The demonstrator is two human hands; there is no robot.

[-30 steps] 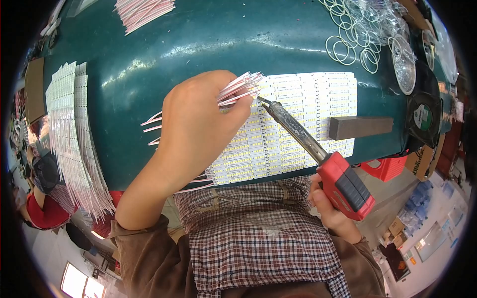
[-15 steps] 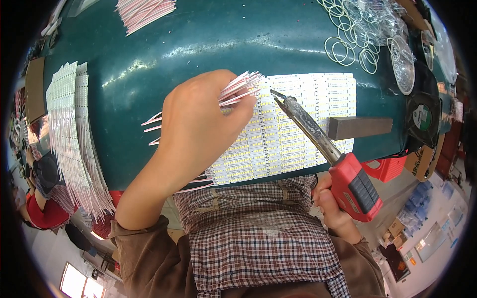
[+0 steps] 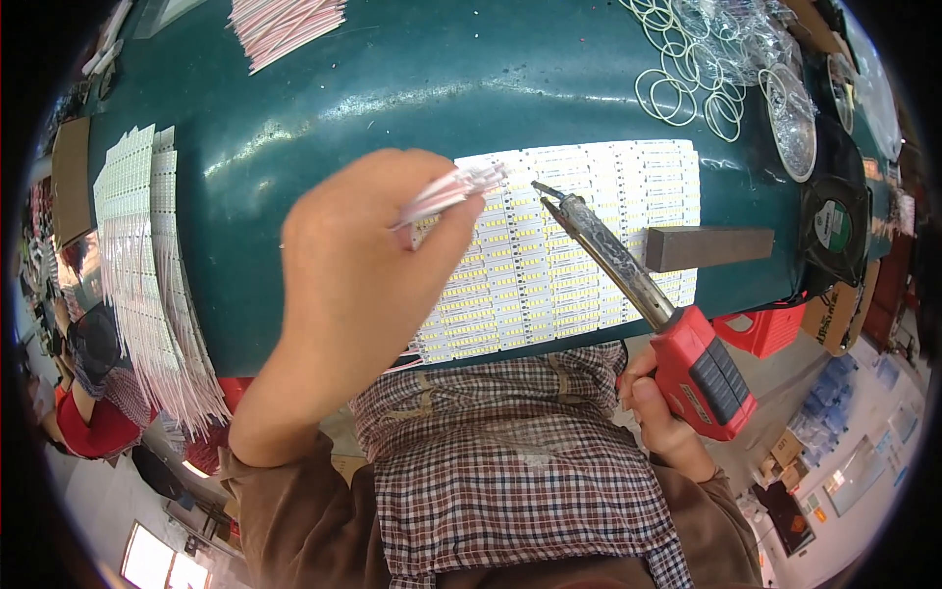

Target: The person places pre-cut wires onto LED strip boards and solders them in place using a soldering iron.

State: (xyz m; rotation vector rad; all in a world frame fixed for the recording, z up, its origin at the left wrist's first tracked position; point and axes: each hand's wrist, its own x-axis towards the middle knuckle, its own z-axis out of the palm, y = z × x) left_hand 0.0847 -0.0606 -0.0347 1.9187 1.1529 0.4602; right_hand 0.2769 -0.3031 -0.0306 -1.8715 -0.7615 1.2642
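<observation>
My left hand (image 3: 358, 255) is closed round a bundle of thin pink and white wires (image 3: 453, 190), whose pale ends stick out past the fingertips to the right. Beneath lies a white panel of LED strip boards (image 3: 579, 265), with rows of small yellow LEDs. My right hand (image 3: 659, 407) grips a red and black soldering iron (image 3: 702, 373). The iron's dark tip, with a thin metal tube alongside, points up and left over the panel's upper part, just right of the wire ends. My left hand hides part of the panel's left edge.
A grey metal bar (image 3: 708, 249) rests across the panel's right side. Wired boards (image 3: 147, 245) hang over the table's left edge. More wires (image 3: 287, 29) lie at the back, pale rings (image 3: 677, 93) at the back right. A black fan (image 3: 834, 231) stands at the right.
My left hand has shifted left and slightly down with the wire bundle, uncovering the panel's upper left part. The soldering iron and my right hand have hardly moved.
</observation>
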